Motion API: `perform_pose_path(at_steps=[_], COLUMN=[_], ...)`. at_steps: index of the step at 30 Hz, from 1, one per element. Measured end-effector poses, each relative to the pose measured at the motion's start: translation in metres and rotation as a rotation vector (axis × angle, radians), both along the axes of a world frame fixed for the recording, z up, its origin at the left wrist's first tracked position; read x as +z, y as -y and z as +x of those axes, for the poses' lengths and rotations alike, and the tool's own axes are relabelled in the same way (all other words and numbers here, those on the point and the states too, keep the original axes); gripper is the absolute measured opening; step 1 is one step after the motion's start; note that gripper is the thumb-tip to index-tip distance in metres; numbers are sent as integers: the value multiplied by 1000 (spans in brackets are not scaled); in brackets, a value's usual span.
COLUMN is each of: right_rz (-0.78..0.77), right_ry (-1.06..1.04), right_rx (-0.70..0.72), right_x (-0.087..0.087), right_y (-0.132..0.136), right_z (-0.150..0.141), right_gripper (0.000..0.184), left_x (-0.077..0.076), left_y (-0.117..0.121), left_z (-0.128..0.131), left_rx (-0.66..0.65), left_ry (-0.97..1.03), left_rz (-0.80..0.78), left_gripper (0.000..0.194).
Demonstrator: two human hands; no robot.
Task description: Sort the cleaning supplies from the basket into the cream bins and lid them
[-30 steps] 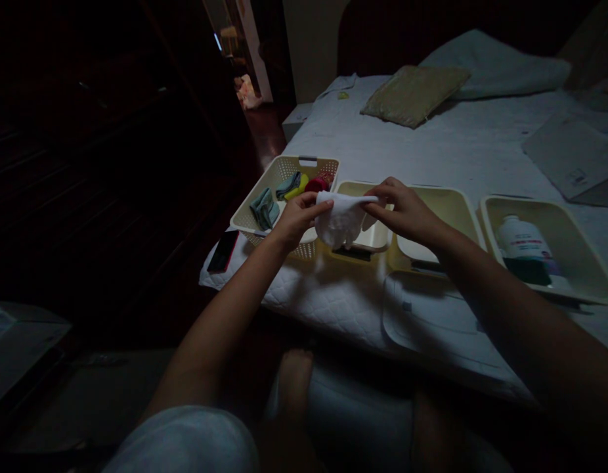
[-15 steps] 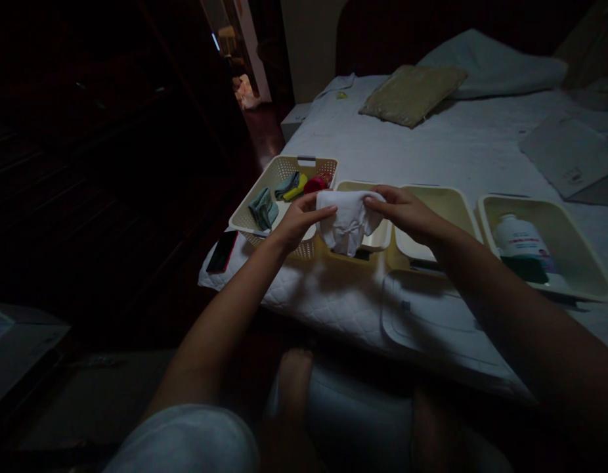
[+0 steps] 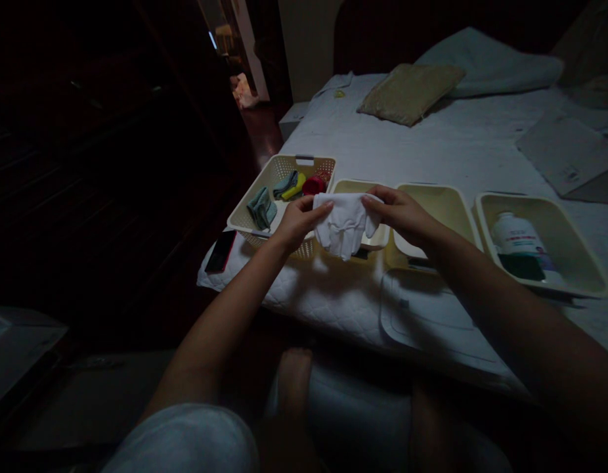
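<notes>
To the left, one end of a small, limp, white fabric item is clamped between the thumb and fingers of the left hand; it is held up before a cream plastic bin — its far end pinched likewise by the right hand. A spreading-out step seems in hand — an even grip is probably called for next.

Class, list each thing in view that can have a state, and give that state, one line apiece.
White cloth: held up by its upper edge, hanging in folds
Left hand: grip shut on the cloth
Right hand: grip shut on the cloth
Perforated basket: open, holding folded cloths
Middle bins: open, partly hidden
Rightmost bin: open, holding a bottle
Phone: screen dark
Pillow: lying on the bed
</notes>
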State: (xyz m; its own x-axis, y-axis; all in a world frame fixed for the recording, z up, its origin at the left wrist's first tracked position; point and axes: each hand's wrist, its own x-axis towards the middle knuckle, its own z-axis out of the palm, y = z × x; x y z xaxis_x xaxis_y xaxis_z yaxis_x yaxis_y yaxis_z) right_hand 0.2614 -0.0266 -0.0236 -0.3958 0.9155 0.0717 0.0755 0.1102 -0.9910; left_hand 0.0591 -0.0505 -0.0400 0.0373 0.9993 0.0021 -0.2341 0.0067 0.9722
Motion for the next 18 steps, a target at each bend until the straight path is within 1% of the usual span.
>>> perform_pose_path(at_steps=[3, 7, 10, 16, 18], right_rz=[-57, -135, -130, -133, -140], right_ry=[-27, -70, -60, -84, -86], right_rx=[-1, 60, 56, 23, 13], right_x=[-2, -6, -9, -10, -10], right_y=[1, 3, 3, 2, 2], right_z=[-2, -2, -2, -4, -5], right_gripper=[43, 47, 47, 38, 36], left_x=[-1, -3, -5, -8, -8], left_y=[0, -1, -2, -3, -4], left_z=[1, 0, 0, 1, 0], left_rx=[15, 45, 58, 75, 62], left_ry=[0, -11, -16, -37, -25], left_rz=[12, 19, 16, 6, -2], left_gripper=[43, 47, 48, 48, 47])
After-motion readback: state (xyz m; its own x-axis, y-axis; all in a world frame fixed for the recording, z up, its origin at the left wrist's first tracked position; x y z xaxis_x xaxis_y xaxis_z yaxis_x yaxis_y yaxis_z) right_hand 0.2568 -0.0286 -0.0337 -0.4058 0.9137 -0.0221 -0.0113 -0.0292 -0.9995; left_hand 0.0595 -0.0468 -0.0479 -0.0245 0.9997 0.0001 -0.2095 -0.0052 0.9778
